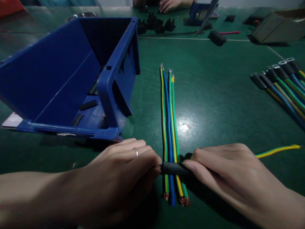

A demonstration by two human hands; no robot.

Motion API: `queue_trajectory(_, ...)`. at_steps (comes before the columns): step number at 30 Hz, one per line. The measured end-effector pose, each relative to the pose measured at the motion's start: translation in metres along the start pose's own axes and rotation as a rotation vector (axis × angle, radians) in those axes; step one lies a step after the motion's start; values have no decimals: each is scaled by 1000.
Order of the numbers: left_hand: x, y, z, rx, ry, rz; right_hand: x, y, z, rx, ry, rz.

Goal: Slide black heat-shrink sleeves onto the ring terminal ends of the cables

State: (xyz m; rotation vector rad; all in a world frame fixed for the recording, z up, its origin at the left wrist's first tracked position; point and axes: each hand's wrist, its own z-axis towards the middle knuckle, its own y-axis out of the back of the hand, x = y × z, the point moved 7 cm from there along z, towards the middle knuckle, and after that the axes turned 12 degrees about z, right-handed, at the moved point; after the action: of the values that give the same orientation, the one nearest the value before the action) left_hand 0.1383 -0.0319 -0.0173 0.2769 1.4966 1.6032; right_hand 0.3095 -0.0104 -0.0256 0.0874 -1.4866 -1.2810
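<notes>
I see the black sleeve (pixel 175 168) in the near middle of the scene, held crosswise over a row of blue and yellow-green wires (pixel 172 127); if it touches them, I cannot tell. My right hand (pixel 228 168) pinches its right end firmly. My left hand (pixel 126 167) has fingers closed narrowly at the left end, but what exactly they pinch is hidden from me. To the right of my right hand, a yellow-green wire end (pixel 277 150) is sticking out. On the left stands a blue bin (pixel 120 76) with some black pieces (pixel 87 105) inside. Far right lie capped wires (pixel 286 84); at the far edge rests another person's hand (pixel 169 5).
</notes>
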Motion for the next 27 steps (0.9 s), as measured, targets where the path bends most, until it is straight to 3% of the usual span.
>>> queue_trajectory(7,3,2,2,28,124,-175,5,1,1,-24,23,-29)
queue_trajectory(11,10,0,2,49,198,-217,6,1,-1,30,59,-9)
queue_trajectory(17,13,6,-6,-71,238,-176,4,9,-7,14,215,-293)
queue_trajectory(19,13,8,-7,-102,237,-169,1,14,-7,-14,181,-283)
queue_trajectory(24,13,3,-1,-17,271,-212,-11,17,-3,-91,-90,119)
queue_trajectory(27,15,1,0,-2,299,-239,-13,20,-5,-163,-167,240)
